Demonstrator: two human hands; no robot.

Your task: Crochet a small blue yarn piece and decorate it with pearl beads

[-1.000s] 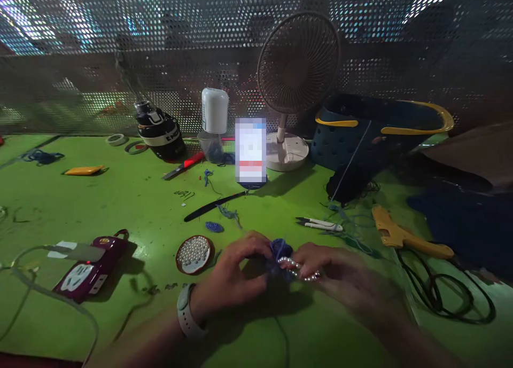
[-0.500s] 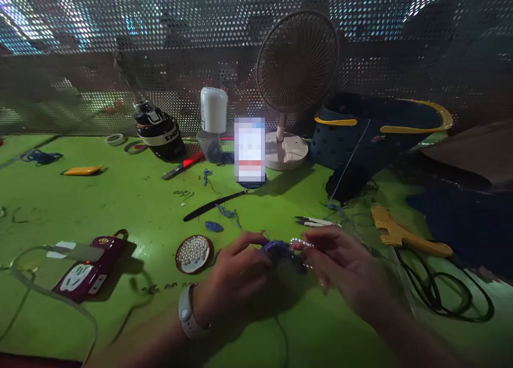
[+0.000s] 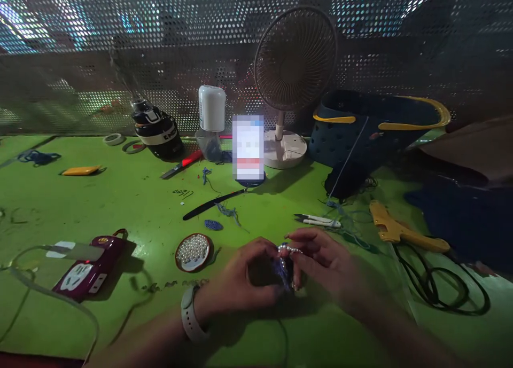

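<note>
Watching from the room: left hand (image 3: 240,277) has its grip clamped on a dark blue yarn piece (image 3: 284,272), thumb below, index finger above; right hand (image 3: 334,272) has its grip pinched on a bead strand (image 3: 290,248). Both pieces meet between the fingertips, seemingly lifted off the worktop (image 3: 152,208), to the right of a dish (image 3: 199,263) of loose beads (image 3: 191,247). Handling judgement: the left grip should steady the yarn without crushing it, while the right guides the beads by a light pinch close to where they meet the yarn; round beads probably roll under pressure, and soft fibre may snag between them. Slack is best taken up gently. Appearance: beads pearly, silvery, round, strung closely, the row lying across the top of the yarn with more beads below it. Yarn looks soft and bunched; its outline is partly covered by fingers, and stitch detail is too blurred to read.
</note>
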